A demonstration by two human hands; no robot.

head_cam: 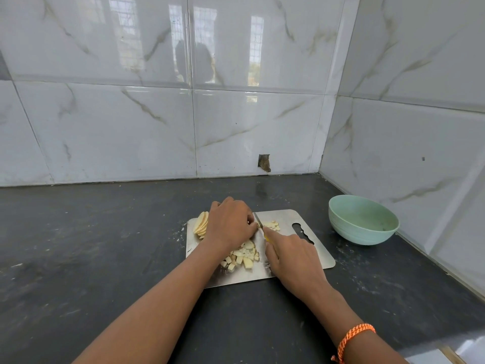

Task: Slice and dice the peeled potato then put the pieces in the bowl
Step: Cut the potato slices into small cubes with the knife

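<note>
On the steel cutting board lie a fan of potato slices at the far left, a heap of diced pieces near the front, and a smaller heap of dice right of the blade. My left hand curls over potato slices next to the blade and hides them. My right hand grips a yellow-handled knife, forefinger stretched along its handle, blade tip pointing away beside my left fingertips. The pale green bowl stands empty to the right of the board.
The dark stone counter runs left and forward. White marble-look tiled walls close the back and right side, meeting in a corner behind the bowl. An orange thread band circles my right wrist.
</note>
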